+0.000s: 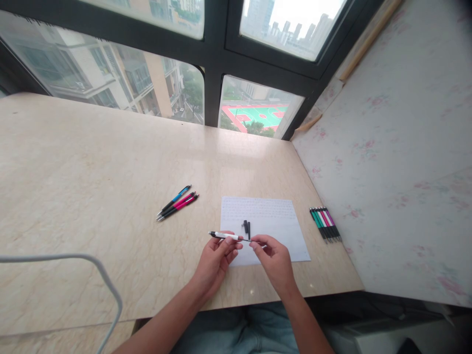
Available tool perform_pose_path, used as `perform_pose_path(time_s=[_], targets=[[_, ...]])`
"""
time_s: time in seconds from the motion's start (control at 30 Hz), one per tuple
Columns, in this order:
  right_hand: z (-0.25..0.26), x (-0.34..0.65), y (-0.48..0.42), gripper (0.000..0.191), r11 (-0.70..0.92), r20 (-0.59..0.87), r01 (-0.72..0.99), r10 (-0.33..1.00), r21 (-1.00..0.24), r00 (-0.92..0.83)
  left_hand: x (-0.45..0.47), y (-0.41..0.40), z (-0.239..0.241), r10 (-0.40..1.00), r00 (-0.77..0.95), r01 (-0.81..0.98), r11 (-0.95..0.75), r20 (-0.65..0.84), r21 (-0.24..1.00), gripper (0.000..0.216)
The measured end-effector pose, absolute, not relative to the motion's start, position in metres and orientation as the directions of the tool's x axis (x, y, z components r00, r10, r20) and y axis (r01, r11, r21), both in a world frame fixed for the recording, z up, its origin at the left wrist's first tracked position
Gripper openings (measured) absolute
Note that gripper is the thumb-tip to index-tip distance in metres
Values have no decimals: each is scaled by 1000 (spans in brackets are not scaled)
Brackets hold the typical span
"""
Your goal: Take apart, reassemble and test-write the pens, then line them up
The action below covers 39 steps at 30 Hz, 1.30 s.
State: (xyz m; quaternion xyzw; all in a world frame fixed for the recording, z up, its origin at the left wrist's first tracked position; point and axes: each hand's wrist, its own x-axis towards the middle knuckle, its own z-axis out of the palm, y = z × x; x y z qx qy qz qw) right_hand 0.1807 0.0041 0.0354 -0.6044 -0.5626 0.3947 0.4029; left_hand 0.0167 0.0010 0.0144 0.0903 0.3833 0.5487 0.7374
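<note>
My left hand (220, 250) holds a white pen barrel (226, 236) with a black clip end pointing left. A thin dark pen refill (245, 240) sticks out of the barrel's right end. The fingertips of my right hand (271, 250) pinch the refill near its tip. Just beyond my hands, two small black pen parts (247, 228) lie on a sheet of lined paper (275, 236) with rows of handwriting across its upper part.
Several pens (177, 203), blue and pink with black grips, lie to the left. A row of several coloured pens (325, 224) lies by the wall (398, 187) at right. A grey cable (99, 268) arches at front left over the marble-patterned counter (92, 187). Windows stand behind.
</note>
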Motion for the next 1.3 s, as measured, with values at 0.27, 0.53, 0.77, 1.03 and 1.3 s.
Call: perform_pose_path(time_s=[0.27,0.53,0.77,1.03,1.3], targets=[[39,178,4,18,-8,9,382,999,-924,43,16,-1,12,887,118,-717,387,-447,579,21],[24,192,12,41,155,86,550,985,-820,-150,15,3,10,876,114,-779,372,-469,505,18],[16,194,31,46,178,54,843,983,-508,-176,14,4,6,880,111,-786,362,-461,501,16],[16,163,34,45,46,-22,964,998,-262,-54,13,5,7,879,93,-788,352,-467,506,16],[16,183,39,25,-63,26,938,997,-342,77,12,6,8,875,53,-787,333,-481,520,19]])
